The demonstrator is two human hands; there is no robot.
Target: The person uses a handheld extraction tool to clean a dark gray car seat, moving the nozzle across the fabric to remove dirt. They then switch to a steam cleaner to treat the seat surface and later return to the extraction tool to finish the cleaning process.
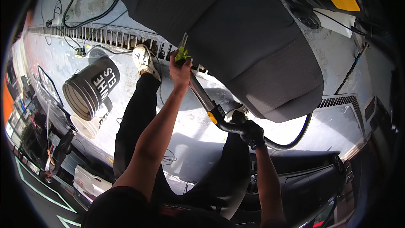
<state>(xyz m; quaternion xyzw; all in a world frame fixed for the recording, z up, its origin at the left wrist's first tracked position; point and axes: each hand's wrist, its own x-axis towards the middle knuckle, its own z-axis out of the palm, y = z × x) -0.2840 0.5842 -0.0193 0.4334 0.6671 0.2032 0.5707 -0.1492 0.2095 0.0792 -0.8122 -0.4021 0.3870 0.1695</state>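
Note:
My bare left hand [180, 74] is closed around the head end of a metal vacuum wand [202, 93]. Beyond the fingers sticks out a narrow clear nozzle [183, 40], with bright green parts [182, 53] at its base. In a black glove, my right hand [253, 135] grips the black hose [230, 127] just behind the wand's black and yellow cuff [214, 116]. A dark grey fabric vehicle seat [253, 47] lies in front of me. The nozzle tip overlaps the seat's near edge; whether it touches the fabric I cannot tell.
A black bucket [85, 85] with white lettering stands left, beside a white bucket [85, 125]. A floor drain grate [110, 38] runs under the seat. Cables and a power connector [80, 52] lie left. A dark car [297, 183] is at lower right; another person [58, 152] stands far left.

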